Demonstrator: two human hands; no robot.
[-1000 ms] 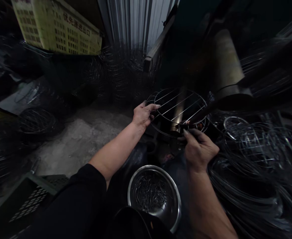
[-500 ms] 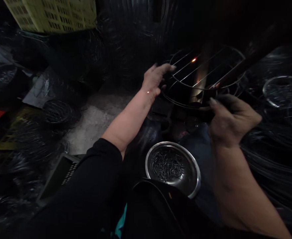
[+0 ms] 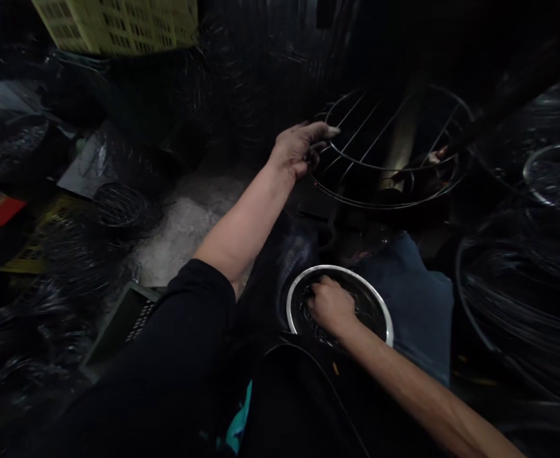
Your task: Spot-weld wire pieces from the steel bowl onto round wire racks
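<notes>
A round wire rack (image 3: 389,143) with parallel cross wires sits on a dark machine in front of me. My left hand (image 3: 301,147) grips the rack's left rim, fingers curled over the wire. Below it, on my lap, stands a steel bowl (image 3: 383,316) with several small metal pieces inside. My right hand (image 3: 330,306) is down in that bowl, fingers bent onto the pieces; what they pinch is hidden.
Coils and stacks of dark wire hoops (image 3: 522,299) crowd the right side and the back. A yellow plastic crate (image 3: 117,22) stands top left. More wire racks (image 3: 120,207) lie on the grey concrete floor (image 3: 184,235) at left. A finished rack (image 3: 553,175) lies far right.
My right hand has left the front rim of the rack and dropped into the steel bowl. The sparks at the rack are gone. My left hand stays on the rim.
</notes>
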